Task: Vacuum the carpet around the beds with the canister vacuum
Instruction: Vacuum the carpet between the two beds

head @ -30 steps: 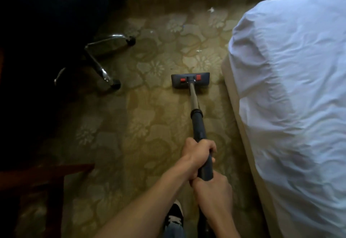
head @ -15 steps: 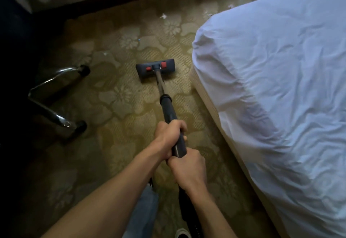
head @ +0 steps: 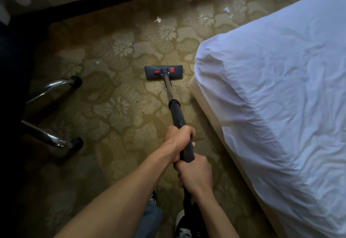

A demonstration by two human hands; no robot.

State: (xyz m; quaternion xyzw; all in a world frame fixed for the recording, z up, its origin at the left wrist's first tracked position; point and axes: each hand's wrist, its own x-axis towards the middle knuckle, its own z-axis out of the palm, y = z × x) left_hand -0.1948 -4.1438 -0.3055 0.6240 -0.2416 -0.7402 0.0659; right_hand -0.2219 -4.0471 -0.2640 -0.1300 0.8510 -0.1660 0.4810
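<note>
1. Grip: both hands are closed round the wand (head: 176, 112). The left hand (head: 177, 140) is the forward one and the right hand (head: 194, 174) sits directly behind it, the two touching.
2. Position: the floor head (head: 163, 72) lies flat on the carpet (head: 116, 125), just beside the near corner of the bed (head: 280, 88) with a narrow strip of pile between them. The canister is not in view.
3. Work left, in our judgement: paper scraps (head: 158, 19) lie ahead of the head toward the skirting board (head: 93, 1), with more off the bed's far side and a few specks to the left. This strip is only part done.
4. Method: we keep the head flat — no lifting of the heel — and push in slow, straight strokes toward the skirting board. Each pass should overlap the one before it.
5. Along the bed we run the head's right end close to the base. The overhanging sheet could be drawn in if we go under it.
6. On the left we watch the chrome chair legs (head: 48, 88) and steer round them rather than knock them.
7. The forward hand guides and the rear hand drives — loosening either one would let the head twist.
</note>
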